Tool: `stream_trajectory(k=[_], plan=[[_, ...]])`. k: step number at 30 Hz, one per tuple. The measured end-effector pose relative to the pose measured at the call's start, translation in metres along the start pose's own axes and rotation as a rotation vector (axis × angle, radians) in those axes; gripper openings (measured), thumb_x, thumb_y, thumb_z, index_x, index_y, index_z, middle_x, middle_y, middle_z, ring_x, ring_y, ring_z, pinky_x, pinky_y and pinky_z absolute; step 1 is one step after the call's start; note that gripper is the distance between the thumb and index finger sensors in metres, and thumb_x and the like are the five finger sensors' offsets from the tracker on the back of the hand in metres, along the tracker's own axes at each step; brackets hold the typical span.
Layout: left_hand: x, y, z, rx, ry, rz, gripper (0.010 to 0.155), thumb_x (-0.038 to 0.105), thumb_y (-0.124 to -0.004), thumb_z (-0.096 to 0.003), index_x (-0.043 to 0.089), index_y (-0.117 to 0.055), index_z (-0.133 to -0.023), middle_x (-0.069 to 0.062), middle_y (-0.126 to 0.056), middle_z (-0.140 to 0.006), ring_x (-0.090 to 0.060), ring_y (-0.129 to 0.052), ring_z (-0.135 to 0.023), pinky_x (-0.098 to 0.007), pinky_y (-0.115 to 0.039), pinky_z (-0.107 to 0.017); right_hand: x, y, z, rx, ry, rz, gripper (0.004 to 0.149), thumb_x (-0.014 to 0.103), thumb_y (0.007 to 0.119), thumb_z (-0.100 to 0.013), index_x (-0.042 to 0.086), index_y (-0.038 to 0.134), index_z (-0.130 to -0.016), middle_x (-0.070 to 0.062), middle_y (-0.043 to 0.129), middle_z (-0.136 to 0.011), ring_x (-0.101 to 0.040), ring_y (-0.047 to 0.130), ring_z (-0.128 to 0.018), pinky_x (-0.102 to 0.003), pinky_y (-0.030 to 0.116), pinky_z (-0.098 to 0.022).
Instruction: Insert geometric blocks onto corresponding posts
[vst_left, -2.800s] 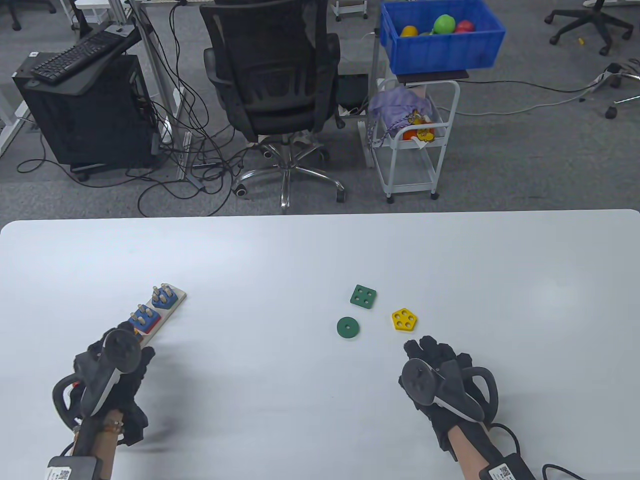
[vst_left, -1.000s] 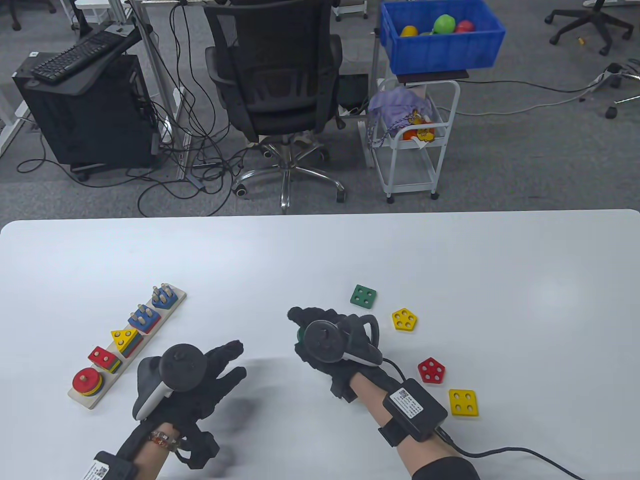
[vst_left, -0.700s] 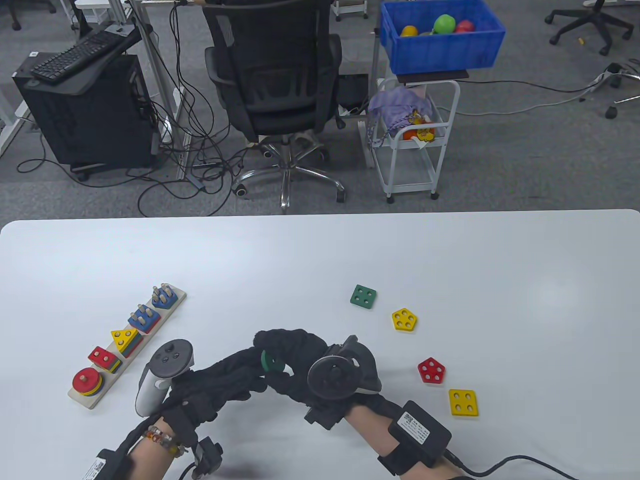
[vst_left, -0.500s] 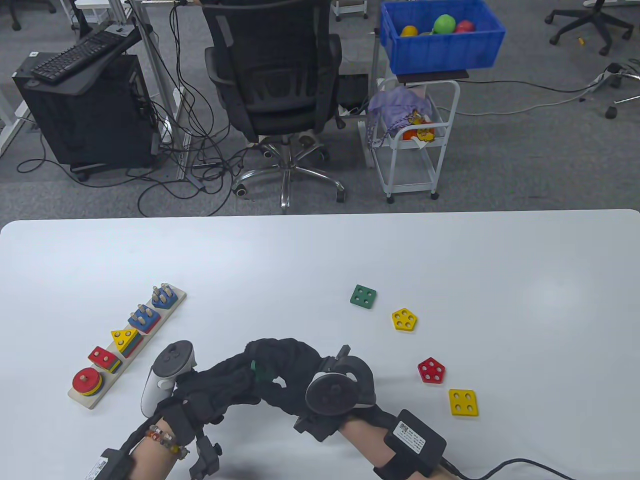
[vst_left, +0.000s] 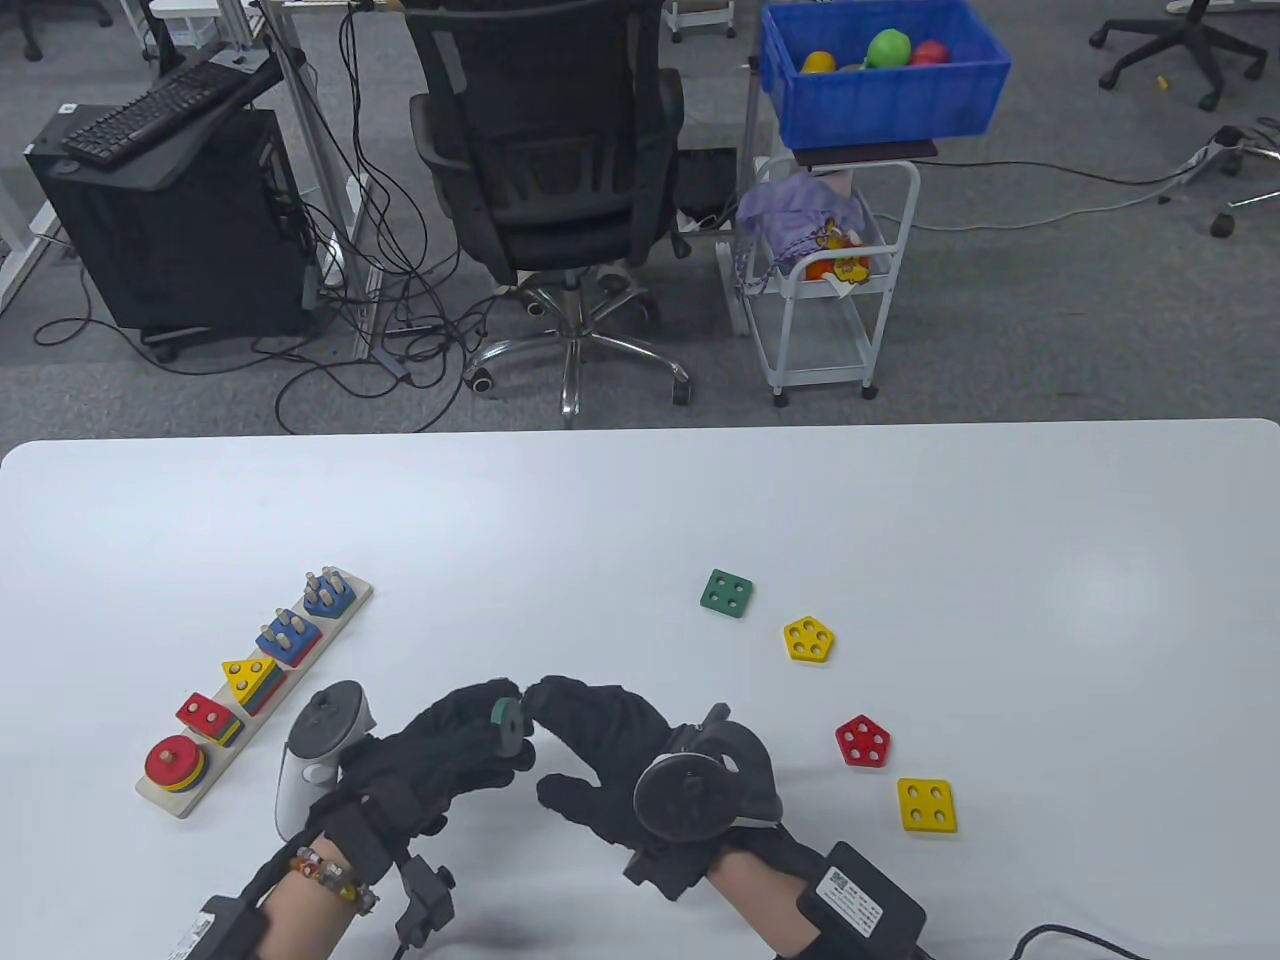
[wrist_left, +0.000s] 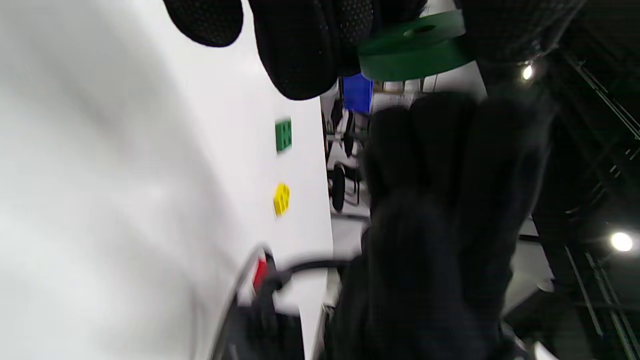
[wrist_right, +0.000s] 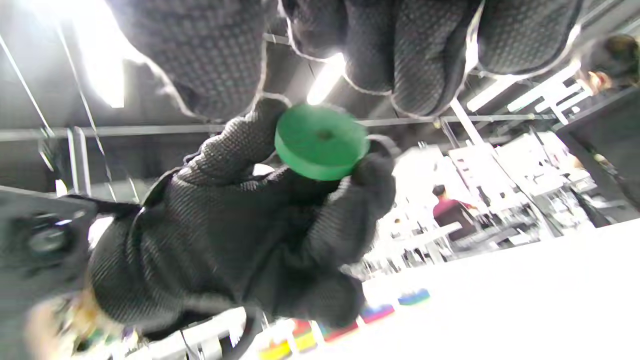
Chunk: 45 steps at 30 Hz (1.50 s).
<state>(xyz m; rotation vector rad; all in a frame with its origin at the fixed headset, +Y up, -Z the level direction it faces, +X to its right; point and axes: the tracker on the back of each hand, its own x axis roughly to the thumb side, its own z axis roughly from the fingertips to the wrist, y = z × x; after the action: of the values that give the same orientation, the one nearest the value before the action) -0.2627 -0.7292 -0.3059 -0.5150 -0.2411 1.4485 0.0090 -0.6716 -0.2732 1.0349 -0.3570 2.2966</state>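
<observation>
Green round disc passed between the hands, above the surface and right of the peg board.

The green disc (vst_left: 507, 722) is pinched on edge by the left hand (vst_left: 440, 755), while the right hand (vst_left: 610, 755) is spread open, one fingertip at the disc's rim. The peg board (vst_left: 352, 603) lies to the left, its long axis running diagonally; the red round stack (vst_left: 175, 763) sits at its near end, closer to the left hand. Loose on the surface (vst_left: 640, 500) lie a green square block (vst_left: 727, 592), a yellow pentagon (vst_left: 809, 639), a red pentagon (vst_left: 862, 740) and a yellow square (vst_left: 926, 805).

Left hand (vst_left: 440, 750) pinching, right hand (vst_left: 610, 760) spread
</observation>
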Motion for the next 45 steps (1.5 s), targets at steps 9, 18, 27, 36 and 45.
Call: stream_trajectory(k=[9,18,27,36,45], plan=[[0.012,0.087,0.035,0.463,0.146,-0.486,0.069,0.058,-0.08,-0.0479,0.032,-0.056,-0.107,0.002,-0.068,-0.11,-0.025,-0.08,-0.099,-0.059,-0.058,-0.077,-0.061,-0.054,0.071,0.161,0.328,0.037,0.067,0.043,0.082,-0.044,0.012,0.061,-0.1,-0.024,0.067,-0.102,-0.048,0.08,-0.085,-0.072,0.065,-0.058],[0.016,0.14,0.076,0.786,0.439,-0.917,0.069,0.057,-0.084,-0.0455,0.035,-0.059,-0.106,0.006,-0.069,-0.111,-0.026,-0.074,-0.104,-0.06,-0.054,-0.078,-0.089,-0.079,0.107,0.161,0.517,0.186,0.067,0.044,0.08,-0.046,0.012,0.061,-0.101,-0.025,0.066,-0.102,-0.05,0.077,-0.086,-0.073,0.062,-0.058],[-0.001,0.17,0.096,0.83,0.787,-1.076,0.068,0.054,-0.087,-0.0431,0.037,-0.063,-0.104,0.008,-0.071,-0.11,-0.026,-0.075,-0.105,-0.061,-0.053,-0.079,-0.099,-0.081,0.113,0.21,0.57,0.327,0.066,0.045,0.078,-0.046,0.012,0.061,-0.101,-0.024,0.066,-0.102,-0.049,0.078,-0.086,-0.073,0.063,-0.058],[-0.014,0.177,0.097,0.846,0.899,-1.115,0.069,0.051,-0.089,-0.0414,0.036,-0.064,-0.104,0.008,-0.072,-0.11,-0.025,-0.076,-0.105,-0.06,-0.053,-0.079,-0.103,-0.076,0.113,0.259,0.585,0.279,0.065,0.044,0.078,-0.046,0.012,0.061,-0.101,-0.024,0.067,-0.102,-0.049,0.079,-0.086,-0.072,0.063,-0.058],[0.002,0.158,0.085,0.81,0.785,-1.135,0.069,0.054,-0.079,-0.046,0.035,-0.057,-0.109,0.002,-0.058,-0.121,-0.029,-0.067,-0.111,-0.061,-0.05,-0.08,-0.11,-0.079,0.117,0.241,0.664,0.322,0.065,0.044,0.078,-0.046,0.012,0.061,-0.101,-0.024,0.067,-0.102,-0.049,0.078,-0.086,-0.072,0.063,-0.058]])
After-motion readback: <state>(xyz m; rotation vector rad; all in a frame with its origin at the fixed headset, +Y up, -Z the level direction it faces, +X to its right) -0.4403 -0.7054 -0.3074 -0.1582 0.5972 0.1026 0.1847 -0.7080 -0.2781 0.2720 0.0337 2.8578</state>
